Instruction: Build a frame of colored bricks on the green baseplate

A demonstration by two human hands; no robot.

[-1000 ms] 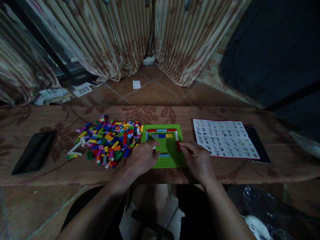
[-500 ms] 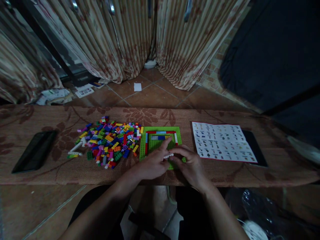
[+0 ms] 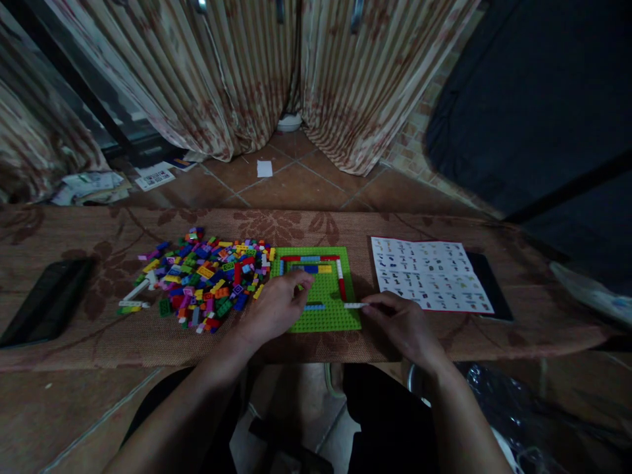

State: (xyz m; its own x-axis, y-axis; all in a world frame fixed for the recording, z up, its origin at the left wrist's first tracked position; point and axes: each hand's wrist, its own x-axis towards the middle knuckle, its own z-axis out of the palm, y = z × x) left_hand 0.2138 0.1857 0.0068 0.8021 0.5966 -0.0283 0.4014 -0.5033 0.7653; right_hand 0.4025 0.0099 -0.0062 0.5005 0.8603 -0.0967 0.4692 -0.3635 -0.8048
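Observation:
A long thin white toy brick (image 3: 353, 305) is pinched between the thumb and fingers of my right hand (image 3: 402, 324), held level at the right side of the green baseplate (image 3: 320, 321). Over the plate's left part is my left hand (image 3: 279, 304), its fingers curled in; whether anything is inside them is hidden. A frame of red, blue and white bricks (image 3: 323, 258) runs along the plate's back and sides. Within it sits a row of blue and yellow bricks (image 3: 312, 268). Nearer me, a light blue brick (image 3: 315, 307) lies partly behind my left hand.
A heap of mixed bricks (image 3: 207, 276) lies left of the plate. Farther left rests a black phone-like slab (image 3: 47, 299). To the right is a printed sheet (image 3: 429, 273) over a dark flat object (image 3: 490, 283). All are on a cloth-covered bench (image 3: 162, 349).
My hands have come apart. My right hand has carried the white brick to the right, while my left hand has moved left and curled its pointing finger. The view has shifted slightly.

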